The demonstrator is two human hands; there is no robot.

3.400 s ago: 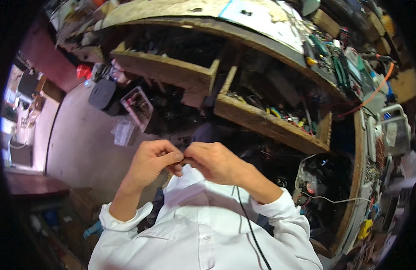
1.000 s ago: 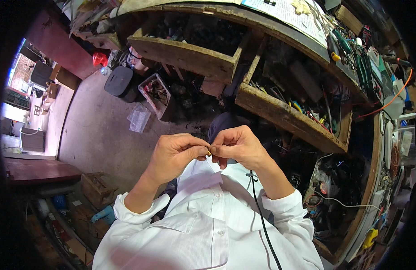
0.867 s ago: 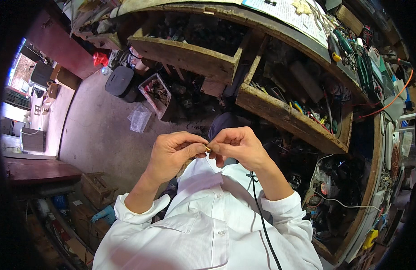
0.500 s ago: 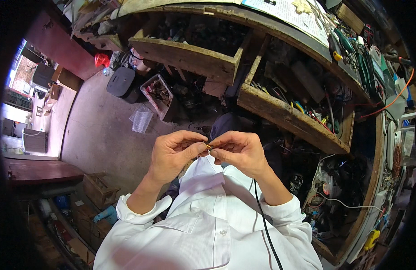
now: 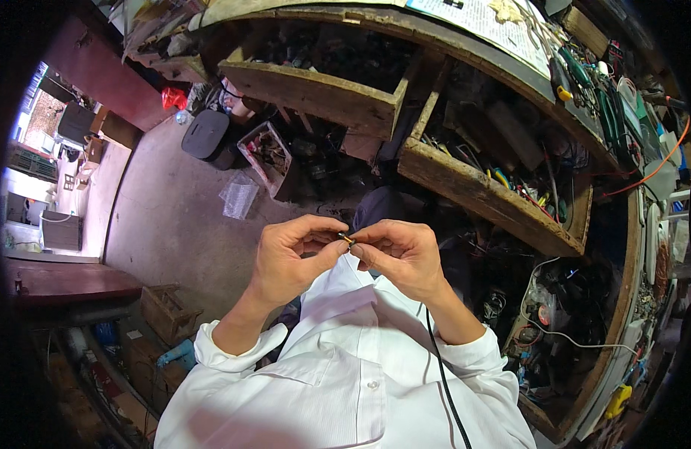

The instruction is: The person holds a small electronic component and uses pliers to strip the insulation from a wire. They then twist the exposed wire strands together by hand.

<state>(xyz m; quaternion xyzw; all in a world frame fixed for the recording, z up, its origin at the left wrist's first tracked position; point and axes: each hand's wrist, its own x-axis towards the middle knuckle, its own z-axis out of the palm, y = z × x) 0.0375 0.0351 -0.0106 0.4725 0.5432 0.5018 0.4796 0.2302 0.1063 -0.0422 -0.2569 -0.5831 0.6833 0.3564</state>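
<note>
Between my fingertips, just above my lap, sits a small brass-coloured and dark metal piece [image 5: 347,239]. It is too small for me to tell its exact kind. My left hand [image 5: 293,254] pinches its left end between thumb and forefinger. My right hand [image 5: 402,256] pinches the other end with thumb and fingers, so the two hands nearly touch. The fingertips cover much of the piece.
Ahead stands a wooden workbench with an open left drawer [image 5: 308,93] and an open right drawer [image 5: 487,194] holding tools. Pliers and screwdrivers [image 5: 577,71] lie on the bench's right. A black cord [image 5: 441,367] runs down my white shirt. A dark bin [image 5: 205,135] stands on the floor.
The small piece has turned slightly between my fingertips, and more of its dark part shows. Both hands keep their pinch in nearly the same place.
</note>
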